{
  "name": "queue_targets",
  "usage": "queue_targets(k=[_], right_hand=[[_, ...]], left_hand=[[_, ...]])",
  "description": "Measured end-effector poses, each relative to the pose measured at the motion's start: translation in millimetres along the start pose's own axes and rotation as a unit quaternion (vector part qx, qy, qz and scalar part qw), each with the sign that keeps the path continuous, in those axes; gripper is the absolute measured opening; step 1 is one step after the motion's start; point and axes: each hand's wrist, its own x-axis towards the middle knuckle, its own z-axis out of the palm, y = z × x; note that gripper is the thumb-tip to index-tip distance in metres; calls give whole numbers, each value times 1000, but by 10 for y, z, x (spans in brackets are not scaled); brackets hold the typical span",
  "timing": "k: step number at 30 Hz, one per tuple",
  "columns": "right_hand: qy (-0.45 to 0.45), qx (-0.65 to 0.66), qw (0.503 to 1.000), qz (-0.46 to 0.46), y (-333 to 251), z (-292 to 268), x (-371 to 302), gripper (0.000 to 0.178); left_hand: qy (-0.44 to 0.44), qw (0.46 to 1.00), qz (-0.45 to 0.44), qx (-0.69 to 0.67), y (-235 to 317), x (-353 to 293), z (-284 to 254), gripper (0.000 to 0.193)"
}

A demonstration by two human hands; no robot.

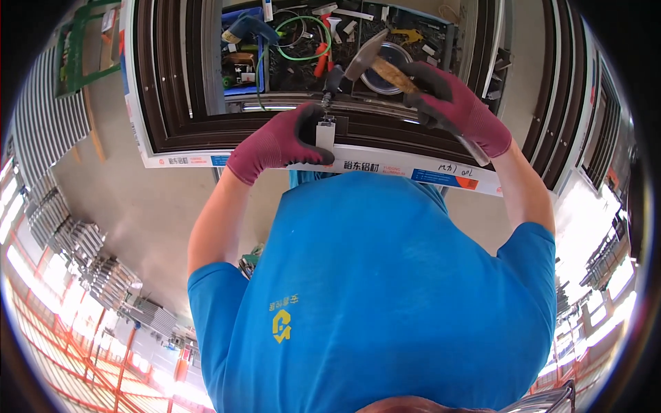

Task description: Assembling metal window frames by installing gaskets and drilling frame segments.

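My left hand [279, 141], in a maroon and black glove, curls its thumb and fingers around a pale rectangular metal block [326, 136] at the near edge of a dark brown aluminium frame [227, 131]. Just beyond the block stands a dark, ridged rod-like piece [328, 100]; how it joins the block cannot be made out. My right hand [458, 107], gloved alike, is closed round the wooden handle of a hammer [390, 73]. The hammer head is raised beyond the block, up and to its right. A grey end sticks out below my right hand.
Inside the frame opening lies a dark tray of tools and scraps, with a red-handled screwdriver [321, 60], a green cable [329, 41] and a round metal dish [375, 79]. A power drill [248, 29] rests over a blue bin [244, 89]. Long profiles [51, 96] stand left.
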Motion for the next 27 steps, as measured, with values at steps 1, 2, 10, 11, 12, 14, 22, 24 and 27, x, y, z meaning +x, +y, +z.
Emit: queue_targets(k=[1,2,10,11,12,14,22,24,27], right_hand=[[-17,-17,1000,8,-8,8,9,49],[-14,-17,1000,11,34,30,13,49],[-40,8,998,44,-49,170,119,43],[-40,9,998,46,-86,154,148,43],[-61,-15,997,51,-148,116,184,42],[-83,-38,994,58,-181,92,228,42],[-34,-232,963,-135,104,117,280,42],[-18,-158,985,-72,-82,-45,385,42],[54,-61,997,-5,5,-18,404,42]], left_hand=[[-2,1000,0,-2,30,-9,0,93],[-11,999,-21,21,129,-13,-8,95],[-12,991,-38,124,92,37,-18,95],[1,989,-38,142,103,20,-5,94],[15,986,-38,159,115,7,6,93],[18,986,-39,161,139,1,8,95],[2,982,-43,182,85,38,-2,100],[23,982,-3,185,36,17,15,99],[5,983,-4,186,63,34,-18,98]])
